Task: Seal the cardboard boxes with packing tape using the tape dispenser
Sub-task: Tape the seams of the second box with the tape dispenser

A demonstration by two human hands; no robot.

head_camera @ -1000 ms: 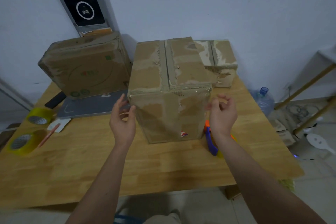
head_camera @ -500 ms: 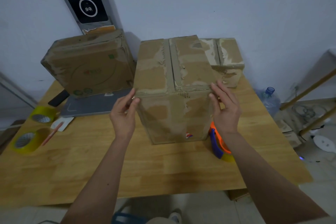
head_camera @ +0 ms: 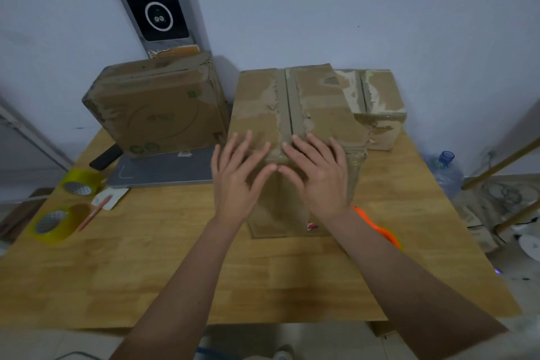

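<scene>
A tall worn cardboard box [head_camera: 306, 102] stands at the middle of the wooden table [head_camera: 175, 272], its top flaps closed with a seam running front to back. My left hand [head_camera: 236, 175] and my right hand [head_camera: 318, 175] lie flat with fingers spread over the box's near top edge, thumbs touching at the front face. Neither holds anything. The orange tape dispenser [head_camera: 380, 228] lies on the table right of the box, mostly hidden behind my right forearm. A second box [head_camera: 155, 108] leans at the back left, and a smaller one [head_camera: 380, 108] sits behind on the right.
Two yellowish tape rolls [head_camera: 52, 222] [head_camera: 79, 184] and a pen [head_camera: 93, 212] lie at the table's left edge. A grey laptop [head_camera: 163, 168] lies under the left box. A water bottle [head_camera: 447, 172] and a wooden rack [head_camera: 496, 184] stand on the floor to the right.
Both hands moved from the box's sides up onto its near top edge and now press flat there, close together. The view shifted slightly closer.
</scene>
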